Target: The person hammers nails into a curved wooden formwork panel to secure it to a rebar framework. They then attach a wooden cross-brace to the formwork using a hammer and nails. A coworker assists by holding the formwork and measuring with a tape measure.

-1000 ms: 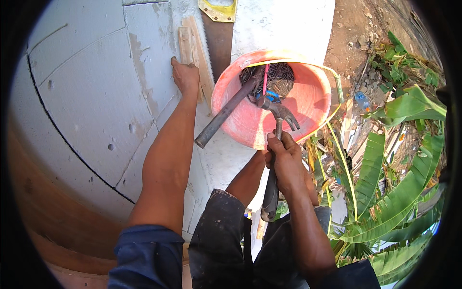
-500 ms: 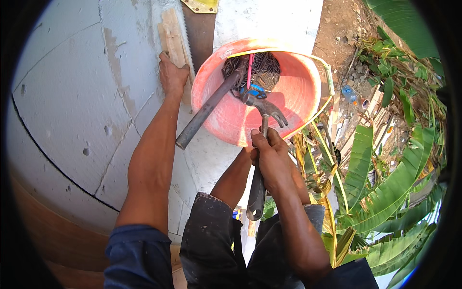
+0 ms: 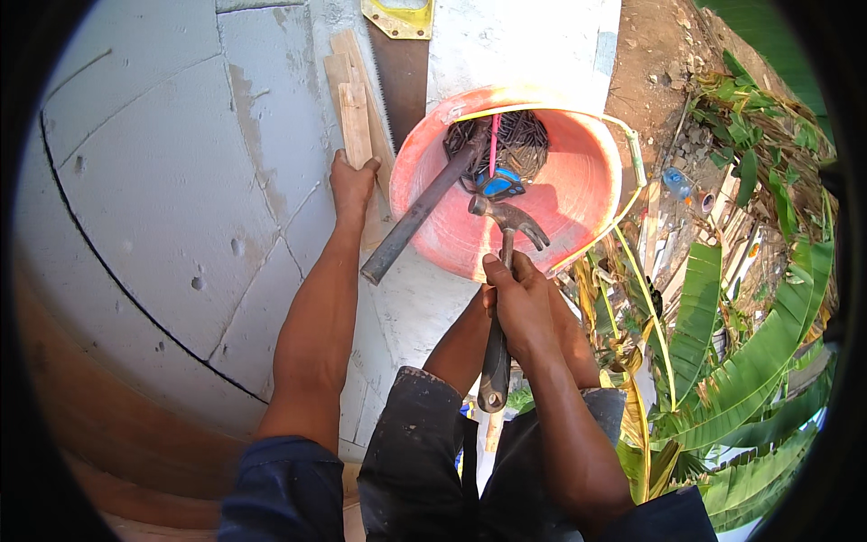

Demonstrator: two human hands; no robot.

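My left hand [image 3: 354, 188] is closed on the lower end of a short wooden strip [image 3: 355, 126], over longer pale wood pieces [image 3: 343, 45] on the grey wall top. My right hand [image 3: 519, 307] grips a claw hammer [image 3: 510, 217] by its dark handle, with the head up in front of a faded red bucket [image 3: 587, 203]. Inside the bucket are many nails [image 3: 524, 140], a blue and black tool [image 3: 499, 184] whose kind I cannot make out, and a thin pink stick [image 3: 493, 149]. A dark metal bar [image 3: 411, 221] leans out over the bucket's left rim.
A handsaw with a yellow handle [image 3: 402, 20] lies behind the bucket. The pale grey block surface [image 3: 153, 181] spreads to the left. Banana leaves [image 3: 750, 361] rise at the right, above lower ground with a plastic bottle [image 3: 675, 182] and scrap wood. My legs straddle below the bucket.
The scene has shifted right and slightly down in view. My left hand now has a short strip standing out from the other wood pieces. The hammer stays in my right hand.
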